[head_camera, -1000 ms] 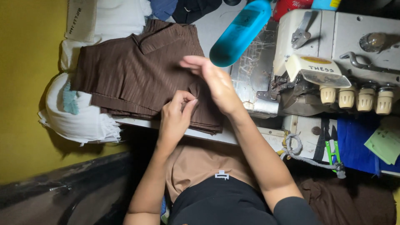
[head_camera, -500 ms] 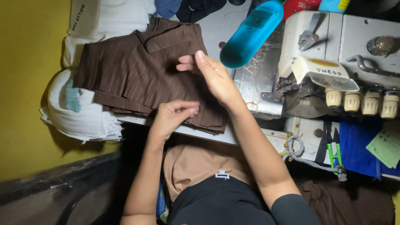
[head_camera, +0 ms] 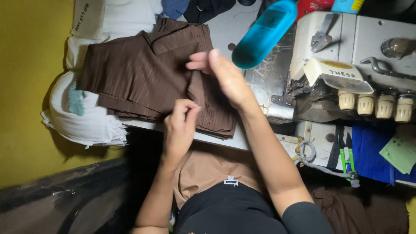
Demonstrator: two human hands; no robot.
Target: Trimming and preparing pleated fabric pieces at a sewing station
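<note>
A stack of brown ribbed fabric pieces (head_camera: 147, 80) lies on the tabletop (head_camera: 225, 141) at upper centre of the frame. It looks soft, light and limp, likely to sag unless lifted by an edge or corner. The left hand (head_camera: 180, 125) pinches the stack's near edge; the right hand (head_camera: 223, 76) rests open and flat on its right side.

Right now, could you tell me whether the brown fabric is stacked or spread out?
Stacked: the brown fabric lies in layered pieces, edges stepped along the table edge.
</note>
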